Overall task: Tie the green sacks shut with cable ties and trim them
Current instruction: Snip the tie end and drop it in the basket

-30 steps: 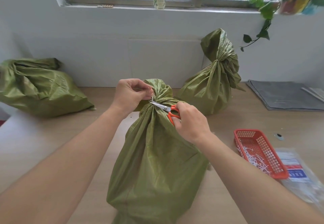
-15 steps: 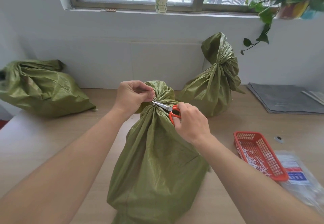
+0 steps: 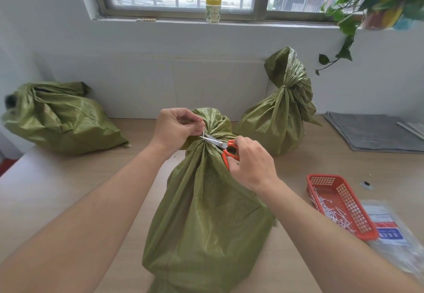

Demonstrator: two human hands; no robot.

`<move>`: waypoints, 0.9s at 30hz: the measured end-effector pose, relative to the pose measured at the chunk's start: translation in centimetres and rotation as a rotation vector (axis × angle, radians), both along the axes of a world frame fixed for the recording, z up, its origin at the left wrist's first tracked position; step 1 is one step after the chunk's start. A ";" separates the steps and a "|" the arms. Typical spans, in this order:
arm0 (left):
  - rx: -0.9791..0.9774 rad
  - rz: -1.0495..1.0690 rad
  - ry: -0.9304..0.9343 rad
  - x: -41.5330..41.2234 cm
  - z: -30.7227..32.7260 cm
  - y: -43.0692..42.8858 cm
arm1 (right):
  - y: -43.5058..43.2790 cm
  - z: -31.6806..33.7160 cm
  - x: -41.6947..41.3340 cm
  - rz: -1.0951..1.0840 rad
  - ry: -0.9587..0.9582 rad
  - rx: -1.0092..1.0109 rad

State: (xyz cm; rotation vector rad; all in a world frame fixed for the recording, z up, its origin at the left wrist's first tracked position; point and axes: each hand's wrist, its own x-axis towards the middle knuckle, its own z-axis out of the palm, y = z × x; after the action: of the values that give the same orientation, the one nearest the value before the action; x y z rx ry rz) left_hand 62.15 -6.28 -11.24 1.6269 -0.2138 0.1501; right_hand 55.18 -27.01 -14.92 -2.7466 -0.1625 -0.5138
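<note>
At the neck of the middle green sack (image 3: 206,201) on the table (image 3: 68,189), our left hand (image 3: 176,127) pinched the cable tie tail (image 3: 202,132) taut while our right hand (image 3: 250,166) gripped the orange scissors (image 3: 215,142), whose blades had crept onto the tail since a second before, so trimming looked imminent.

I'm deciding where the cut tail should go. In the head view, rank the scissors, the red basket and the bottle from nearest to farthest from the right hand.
1. scissors: held in the right hand.
2. red basket: on the table, to that hand's right.
3. bottle: far back, on the window sill.
</note>
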 end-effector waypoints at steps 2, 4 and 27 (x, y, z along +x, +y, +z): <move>-0.003 0.000 -0.005 -0.2 0.1 -0.1 | 0.1 0.2 0.0 0.010 0.002 -0.009; -0.005 0.002 -0.010 -0.5 0.2 -0.1 | 0.2 0.3 -0.1 0.016 0.001 -0.017; -0.117 0.093 0.030 -1.2 0.3 -0.8 | 0.6 0.7 -1.5 -0.059 0.051 0.044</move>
State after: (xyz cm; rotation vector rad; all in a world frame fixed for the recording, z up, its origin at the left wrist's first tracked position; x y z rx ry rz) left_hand 60.92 -7.06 -10.98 1.5218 -0.1041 0.2054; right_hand 53.70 -26.38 -14.20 -2.7251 -0.0571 -0.4568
